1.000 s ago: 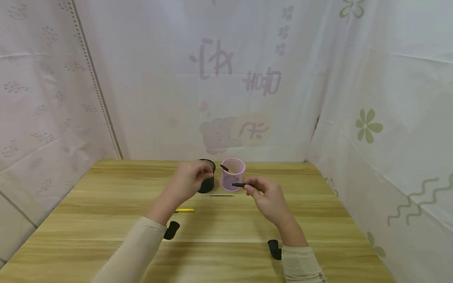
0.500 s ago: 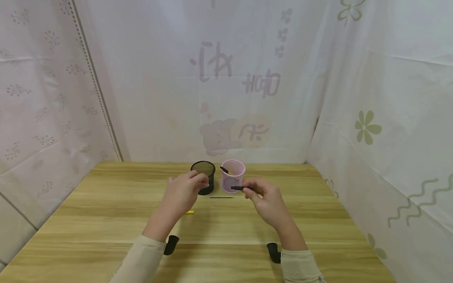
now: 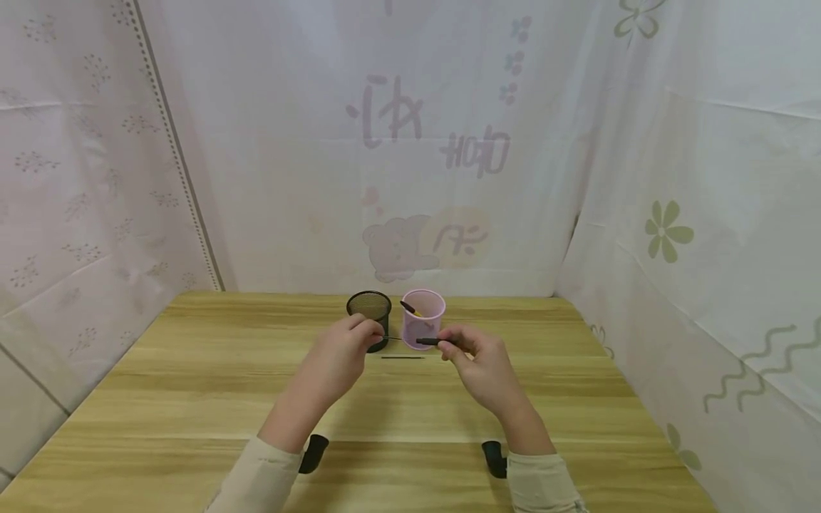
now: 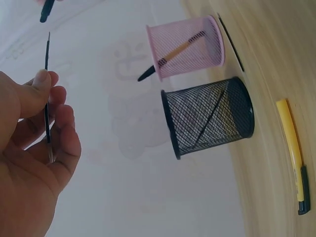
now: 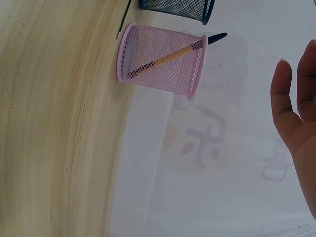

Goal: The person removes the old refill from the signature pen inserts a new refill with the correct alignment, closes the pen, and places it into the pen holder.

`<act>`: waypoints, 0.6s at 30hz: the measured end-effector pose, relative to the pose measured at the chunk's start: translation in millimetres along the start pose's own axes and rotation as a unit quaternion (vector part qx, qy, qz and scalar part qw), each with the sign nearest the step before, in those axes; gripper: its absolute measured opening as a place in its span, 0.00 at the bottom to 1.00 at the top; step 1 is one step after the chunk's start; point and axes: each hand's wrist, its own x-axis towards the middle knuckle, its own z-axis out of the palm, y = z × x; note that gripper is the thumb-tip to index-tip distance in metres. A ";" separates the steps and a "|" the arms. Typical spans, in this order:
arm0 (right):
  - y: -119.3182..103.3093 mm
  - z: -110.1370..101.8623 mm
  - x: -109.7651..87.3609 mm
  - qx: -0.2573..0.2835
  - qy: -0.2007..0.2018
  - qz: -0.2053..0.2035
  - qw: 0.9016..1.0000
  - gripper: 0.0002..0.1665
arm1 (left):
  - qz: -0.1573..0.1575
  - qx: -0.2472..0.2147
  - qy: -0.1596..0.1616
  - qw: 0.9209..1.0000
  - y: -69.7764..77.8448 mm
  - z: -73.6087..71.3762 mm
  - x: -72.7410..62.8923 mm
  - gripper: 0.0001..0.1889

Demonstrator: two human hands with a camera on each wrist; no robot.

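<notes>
My left hand [image 3: 336, 356] pinches a thin dark pen refill [image 4: 47, 61] between thumb and fingertips, its narrow tip pointing at my right hand. Opposite it, my right hand [image 3: 484, 363] pinches a slim black pen piece [image 3: 428, 342], its end facing the refill with a small gap between. In the right wrist view only part of this hand shows and the piece is out of frame. Behind the hands stand a black mesh pen cup [image 3: 368, 305] and a pink mesh pen cup [image 3: 423, 293]. A yellow-and-black pen [image 4: 177, 51] leans in the pink one.
Another thin black stick, like a refill [image 3: 403, 358], lies before the cups. A yellow pen with a black end [image 4: 291, 143] lies on the wooden table [image 3: 410, 413]. One thin dark stick [image 4: 212, 116] shows through the black cup's mesh. Printed cloth [image 3: 295, 178] hangs behind.
My left hand has come down from the black cup's rim, and the refill now shows at its fingertips. My right hand stays nearly in place. The left arm now hides the loose yellow pen from above.
</notes>
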 end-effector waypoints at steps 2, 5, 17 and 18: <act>-0.6 0.4 0.0 -0.002 0.001 -0.001 1.000 0.04 | 0.003 -0.008 0.002 1.000 2.8 -1.2 0.4 0.03; -1.7 0.7 -0.2 -0.004 0.002 0.004 1.000 0.04 | 0.009 -0.015 0.009 1.000 6.1 -2.0 0.9 0.03; -6.5 2.8 0.0 -0.003 -0.002 0.009 1.000 0.04 | 0.020 -0.029 0.019 0.999 11.6 -0.1 -0.7 0.05; -6.6 3.0 0.0 -0.004 -0.002 0.008 1.000 0.05 | 0.019 -0.029 0.018 0.999 11.7 0.1 -1.0 0.05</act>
